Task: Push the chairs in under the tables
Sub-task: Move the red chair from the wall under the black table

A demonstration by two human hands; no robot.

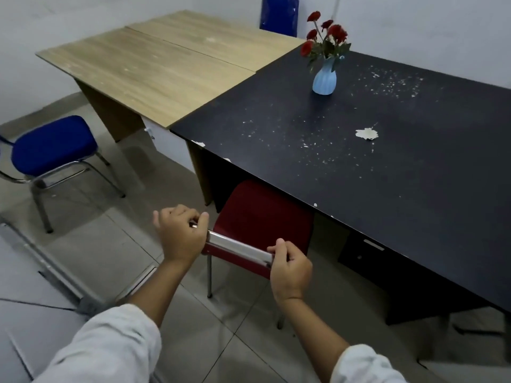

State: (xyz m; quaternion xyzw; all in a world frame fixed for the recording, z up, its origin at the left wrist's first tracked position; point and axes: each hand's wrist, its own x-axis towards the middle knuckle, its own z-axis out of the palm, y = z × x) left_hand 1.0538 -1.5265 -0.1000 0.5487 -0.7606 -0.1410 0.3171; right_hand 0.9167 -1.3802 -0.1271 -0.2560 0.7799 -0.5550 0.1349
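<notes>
Left hand (179, 234) and right hand (291, 269) curl fingers (204, 217) round the chrome rail (237, 247) of the red chair (265, 214), its seat partly under the chipped black table (401, 175), which bears a blue vase (325, 78) of roses (336, 30) and abuts wooden tables (143, 70), a blue chair (52, 145) standing clear to its left on grey tiles (116, 217).

One chair (262, 217) sits partly under the right table (414, 175), which bears a vase (324, 78).

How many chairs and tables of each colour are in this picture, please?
Blue chairs: 2
Red chair: 1
Light wood tables: 2
Black table: 1
Total: 6
</notes>
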